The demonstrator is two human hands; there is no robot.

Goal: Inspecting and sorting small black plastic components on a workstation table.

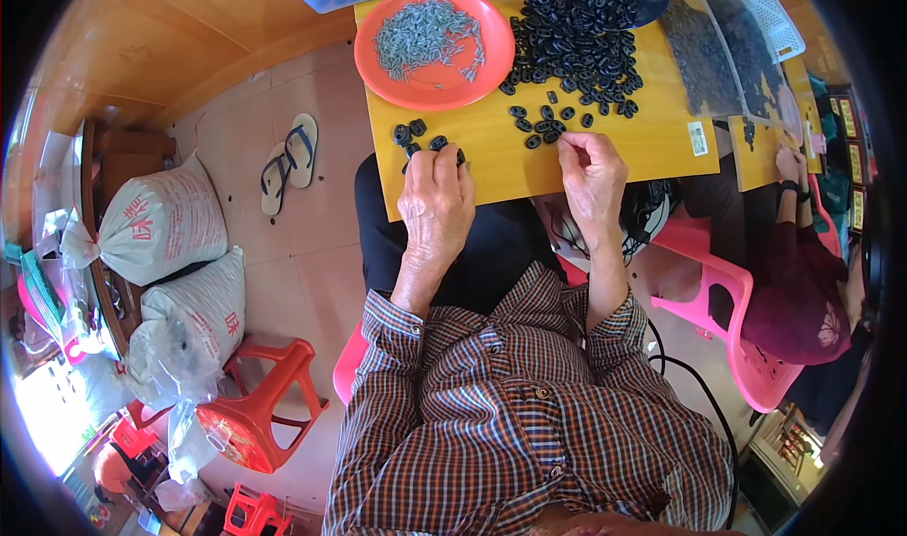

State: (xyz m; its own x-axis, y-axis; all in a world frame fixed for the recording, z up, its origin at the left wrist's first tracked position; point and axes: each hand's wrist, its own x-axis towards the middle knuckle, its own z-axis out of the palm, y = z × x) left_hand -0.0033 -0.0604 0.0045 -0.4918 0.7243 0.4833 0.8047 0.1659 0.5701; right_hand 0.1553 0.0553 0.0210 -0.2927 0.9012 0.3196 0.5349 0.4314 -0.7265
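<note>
Head view, contents:

- Yellow board (652, 139): work surface across the lap, its near edge just under both hands.
- Left hand (435, 201): knuckles up at the near edge, fingers curled down over a few black rings (416, 132); whether it pinches one cannot be told, as the fingertips are hidden.
- Right hand (593, 172): fingertips drawn together at the edge, apparently nipping a small piece beside the loose rings (543, 125).
- Ring heap (576, 40): large black pile at the far middle of the board, spilling toward the hands.
- Orange plate (373, 64): far left, holding small grey metal pins (430, 35).
- Judgement: the step in hand looks like working rings one at a time at the near edge; a next pick would call for a short reach forward to the loose rings.
- Edges and room: the rings under the left hand lie close to the near edge; bare board lies between the hands and to the right. Another person's sleeve (798, 281) and a pink chair (727, 295) crowd the right; sacks (161, 224) and a red stool (260, 413) stand on the left floor
</note>
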